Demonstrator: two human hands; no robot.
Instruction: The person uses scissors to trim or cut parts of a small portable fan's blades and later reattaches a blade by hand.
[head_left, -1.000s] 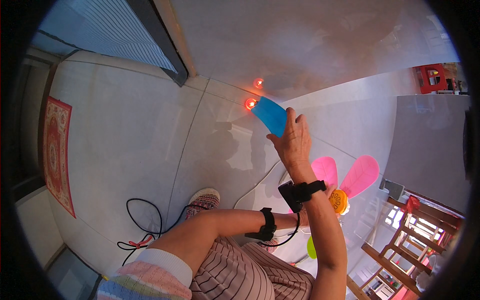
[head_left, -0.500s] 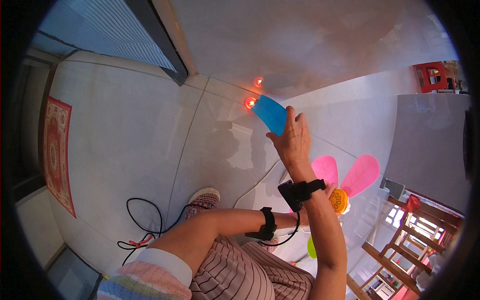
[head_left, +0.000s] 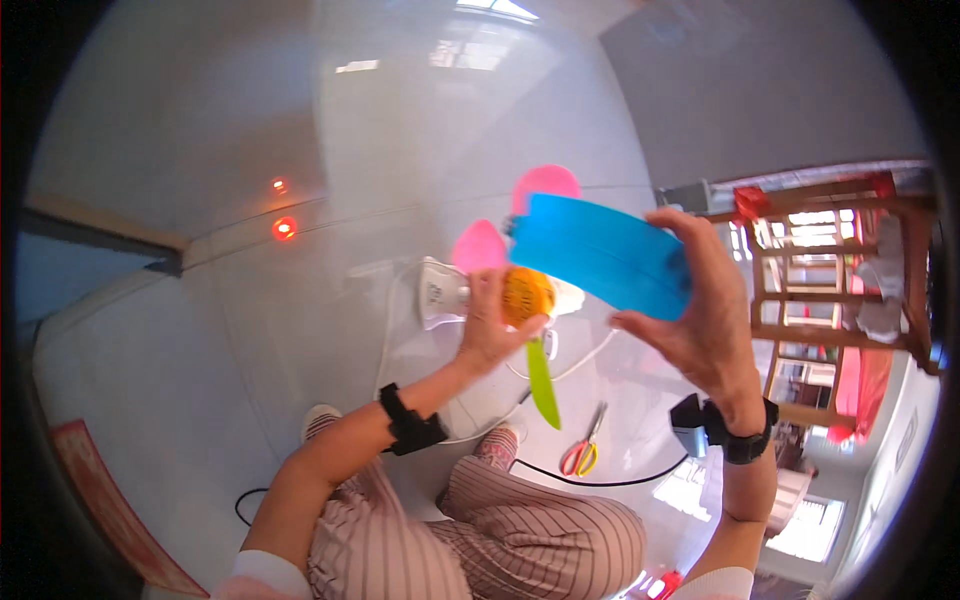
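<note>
My right hand [head_left: 715, 310] grips a curved, translucent blue blade [head_left: 600, 250] by its right end, with a small dark fitting at its left end. That fitting is just above an orange round hub [head_left: 527, 296], from which two pink petal-shaped blades [head_left: 480, 246] and a green blade [head_left: 543, 385] stick out. My left hand [head_left: 490, 330] is closed round the hub's near left side, thumb and fingers on it. Beside that hand stands a white flared base [head_left: 438, 293] that looks joined to the hub. Whether the blue blade touches the hub, I cannot tell.
Scissors [head_left: 585, 450] with red and yellow handles lie on the floor near my right knee. A white cord [head_left: 388, 330] curls around the base. Red light glows [head_left: 285, 228] at the left by the wall. A wooden frame [head_left: 810, 330] stands at the right.
My view has swung to the right. The blue blade, in my right hand, has gone from beside the red light to over the orange hub. My left hand is now plainly seen on the hub.
</note>
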